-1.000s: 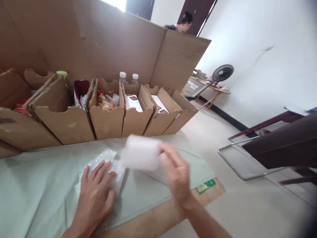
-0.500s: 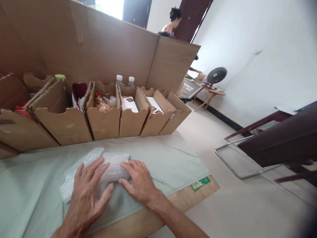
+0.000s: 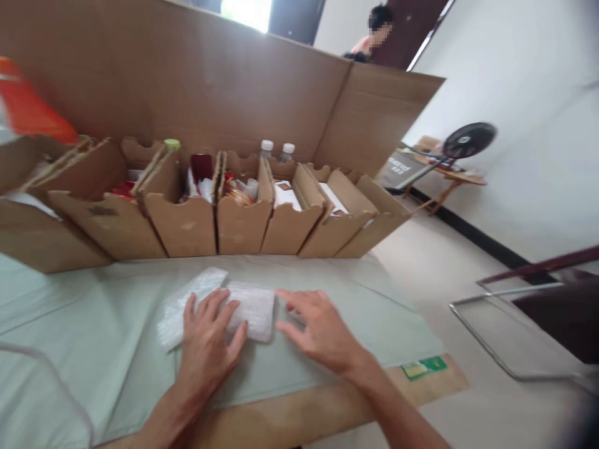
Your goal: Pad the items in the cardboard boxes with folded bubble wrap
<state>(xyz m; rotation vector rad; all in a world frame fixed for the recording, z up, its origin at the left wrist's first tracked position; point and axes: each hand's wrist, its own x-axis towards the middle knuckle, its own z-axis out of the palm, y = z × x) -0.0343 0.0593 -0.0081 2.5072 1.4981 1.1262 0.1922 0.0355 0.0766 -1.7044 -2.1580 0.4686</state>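
Note:
Two pieces of clear bubble wrap lie on the pale green cloth (image 3: 327, 349). The right one is a flat bubble-wrapped packet (image 3: 255, 308); the left one is a slanted bubble-wrap piece (image 3: 180, 312). My left hand (image 3: 210, 337) rests with spread fingers over the inner edges of both. Just right of the packet, my right hand (image 3: 318, 324) hovers with thumb and fingers apart, holding nothing. What is inside the wrap cannot be made out.
Behind stands a row of several cardboard bins (image 3: 187, 224) holding small goods, backed by a tall cardboard panel (image 3: 224, 87). Two bottles (image 3: 266, 148) show behind the bins. An orange object (image 3: 37, 106) is at the left. A person (image 3: 374, 34) is beyond the panel.
The view has shifted left, so more bins and an orange object show. My right hand has come off the packet to its right. My left hand still rests on the wrap.

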